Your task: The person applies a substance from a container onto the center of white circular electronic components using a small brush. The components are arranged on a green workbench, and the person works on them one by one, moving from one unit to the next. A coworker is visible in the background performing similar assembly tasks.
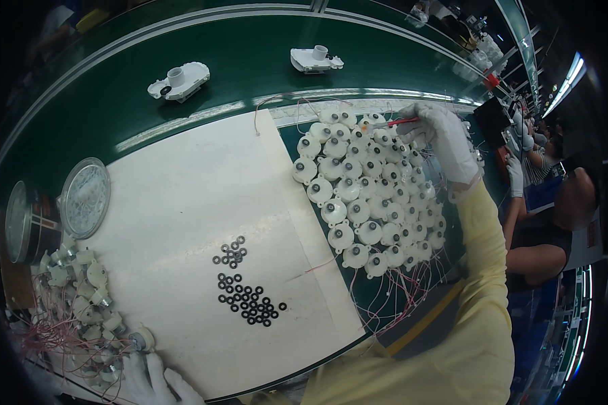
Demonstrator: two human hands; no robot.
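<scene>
My right hand (439, 135), in a white glove, grips a slim red-handled tool (404, 122) at the far side of a dense group of round off-white parts (348, 190). Its tip points left over the parts there; what kind of tool it is, I cannot tell. Each part bears a dark centre piece, and thin red and white wires trail from the group. At the lower left, my gloved left hand (154, 381) has its fingers stretched out, beside a round white part (142, 339) at the edge of a wired heap (81, 297). Whether they touch is unclear.
Small black rings (250, 304) lie on a pale board (182, 196). A clear round dish (86, 198) and a tin (30, 223) stand at left. Two white housings (186, 79) sit on the green surface beyond. Another person (547, 223) works at right.
</scene>
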